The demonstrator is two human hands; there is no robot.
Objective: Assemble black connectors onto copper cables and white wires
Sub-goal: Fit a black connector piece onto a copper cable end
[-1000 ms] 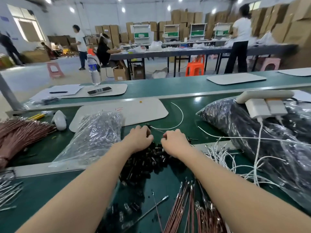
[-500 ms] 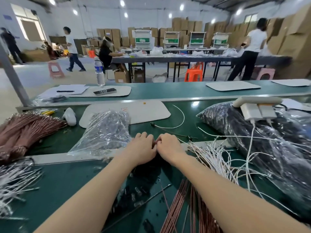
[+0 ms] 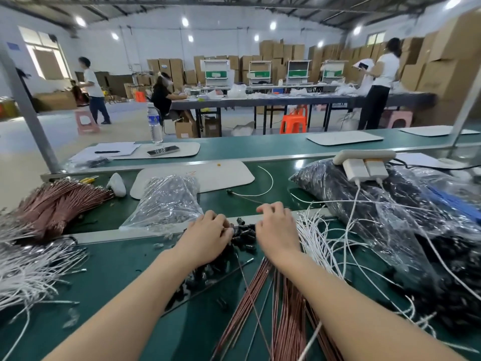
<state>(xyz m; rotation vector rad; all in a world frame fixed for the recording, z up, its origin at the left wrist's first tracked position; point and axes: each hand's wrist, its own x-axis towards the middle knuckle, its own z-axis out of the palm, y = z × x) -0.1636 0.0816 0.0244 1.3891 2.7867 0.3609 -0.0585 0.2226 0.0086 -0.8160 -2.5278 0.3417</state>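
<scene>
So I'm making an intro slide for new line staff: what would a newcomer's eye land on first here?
Dead centre, the left hand and right hand sit knuckles-up over a heap of black connectors. Copper cables fan out toward the viewer between the forearms, and white wires sprawl at far left. At right bulges a big clear bag of black parts with two white chargers on top.
</scene>
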